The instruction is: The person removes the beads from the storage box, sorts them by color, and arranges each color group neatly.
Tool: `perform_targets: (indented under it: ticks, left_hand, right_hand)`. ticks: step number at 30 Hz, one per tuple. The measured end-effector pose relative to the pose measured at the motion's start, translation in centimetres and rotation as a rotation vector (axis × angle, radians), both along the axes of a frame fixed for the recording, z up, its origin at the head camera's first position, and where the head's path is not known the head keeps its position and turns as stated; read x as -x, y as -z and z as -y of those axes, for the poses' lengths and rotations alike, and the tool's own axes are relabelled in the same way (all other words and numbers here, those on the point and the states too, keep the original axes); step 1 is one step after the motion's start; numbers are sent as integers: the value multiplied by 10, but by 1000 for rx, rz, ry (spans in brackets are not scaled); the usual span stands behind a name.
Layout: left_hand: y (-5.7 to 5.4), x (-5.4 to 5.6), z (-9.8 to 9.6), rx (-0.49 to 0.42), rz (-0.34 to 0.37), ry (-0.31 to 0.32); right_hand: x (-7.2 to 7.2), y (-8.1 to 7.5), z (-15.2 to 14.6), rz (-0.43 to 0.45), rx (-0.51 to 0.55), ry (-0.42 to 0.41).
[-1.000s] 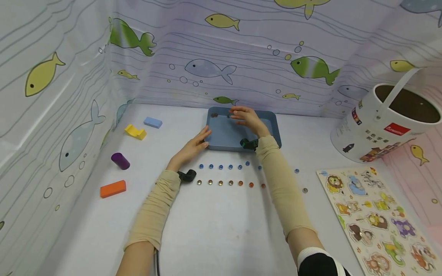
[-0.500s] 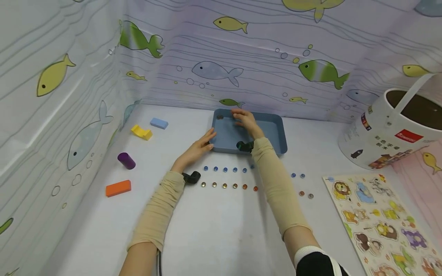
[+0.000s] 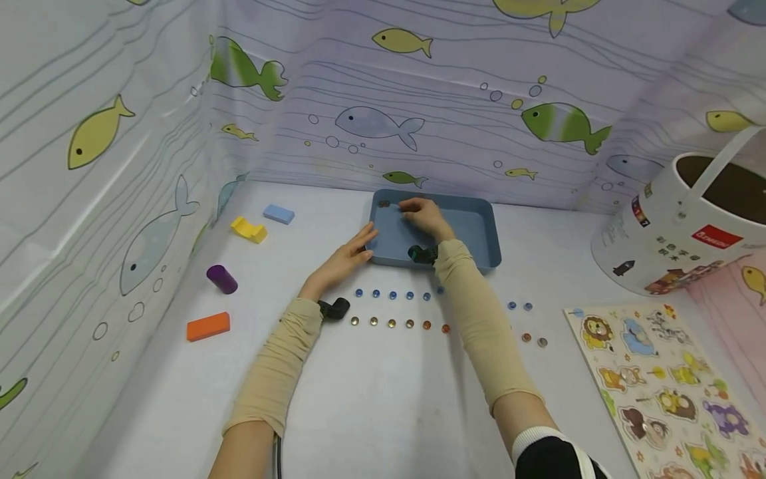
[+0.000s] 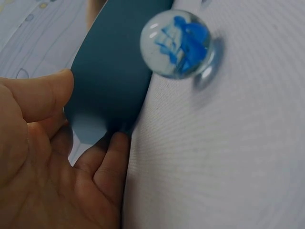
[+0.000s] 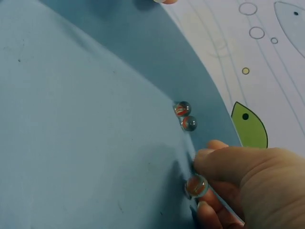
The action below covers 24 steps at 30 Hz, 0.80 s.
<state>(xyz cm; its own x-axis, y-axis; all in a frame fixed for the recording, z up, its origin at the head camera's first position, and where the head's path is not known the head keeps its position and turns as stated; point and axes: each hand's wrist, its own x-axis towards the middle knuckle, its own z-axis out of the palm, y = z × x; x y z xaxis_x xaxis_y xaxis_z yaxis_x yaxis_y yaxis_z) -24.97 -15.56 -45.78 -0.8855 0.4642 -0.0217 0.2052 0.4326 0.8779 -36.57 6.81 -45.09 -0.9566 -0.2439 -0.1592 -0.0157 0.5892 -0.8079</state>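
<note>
My right hand (image 3: 423, 216) reaches into the blue-grey tray (image 3: 391, 236). In the right wrist view, its thumb and fingertips close around a reddish glass marble (image 5: 196, 186) by the tray wall. Two more marbles with red swirls, one of them a marble (image 5: 182, 109) nearest the corner, lie farther along that wall. My left hand (image 3: 341, 263) rests against the tray's near left corner, fingers extended, thumb at the rim in the left wrist view. Close by it on the table is a clear marble with blue swirls (image 4: 176, 44). The right forearm covers part of the marble rows.
Before the tray run a row of blue marbles (image 3: 392, 295) and a row of amber and orange marbles (image 3: 391, 323). At left lie a blue block (image 3: 278, 213), yellow block (image 3: 249, 230), purple cylinder (image 3: 222, 279) and orange block (image 3: 208, 326). A bucket (image 3: 664, 246) and animal puzzle board (image 3: 643, 362) stand right.
My right hand has lowered into the tray, and its spread fingers have drawn together. The left hand stays at the tray's corner. The head view has shifted slightly.
</note>
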Motion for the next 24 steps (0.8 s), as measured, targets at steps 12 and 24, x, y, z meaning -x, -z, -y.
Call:
perform_targets:
  ticks: [12,24]
  left_hand:
    - [6,1,-2,-19,-2,6]
    - [7,5,2,30,-4,-11]
  right_hand:
    - [-7,0,-7,-10,-16,66]
    - [-13,-16,-27,152,293,153]
